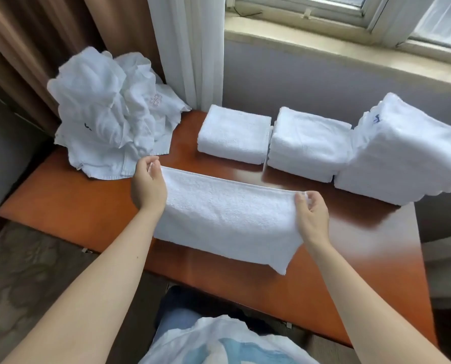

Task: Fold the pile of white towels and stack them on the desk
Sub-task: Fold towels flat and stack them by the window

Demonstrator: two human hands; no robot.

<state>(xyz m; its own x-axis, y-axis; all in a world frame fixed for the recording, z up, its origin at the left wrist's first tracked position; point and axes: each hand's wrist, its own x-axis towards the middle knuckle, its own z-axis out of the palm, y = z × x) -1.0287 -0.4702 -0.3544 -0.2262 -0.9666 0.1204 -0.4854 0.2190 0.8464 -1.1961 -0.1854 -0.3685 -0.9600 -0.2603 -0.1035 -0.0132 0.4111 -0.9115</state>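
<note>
On my feed the left hand point(148, 185) pinches the far left corner of a white towel point(227, 216) between thumb and curled fingers, and the right hand point(311, 214) pinches the far right corner the same way, so both hands are closed on the cloth. The towel is stretched between them as a long band across the middle of the reddish-brown desk point(61, 200). Its far edge is drawn straight from hand to hand, and its near part sags onto the wood, with the near right corner pointing toward the front edge of the desk. I cannot tell whether the far edge is lifted clear of the surface or just touching it. At the far left corner of the desk sits the pile of unfolded towels point(109, 122), crumpled and heaped high, with its lowest cloth lying just beside the left hand. Along the back of the desk I count 3 stacks of folded towels in a row: a low stack point(235, 135) nearest the pile, a middle stack point(308, 145) touching it, and a tall stack point(408, 151) at the right end, pressed against the middle one. Behind the pile hang a brown curtain point(35, 48) and a white curtain point(187, 48), and a windowsill point(324, 48) runs above the stacks. A white and blue plastic bag point(219, 342) shows at the bottom of the view, between the forearms.
</note>
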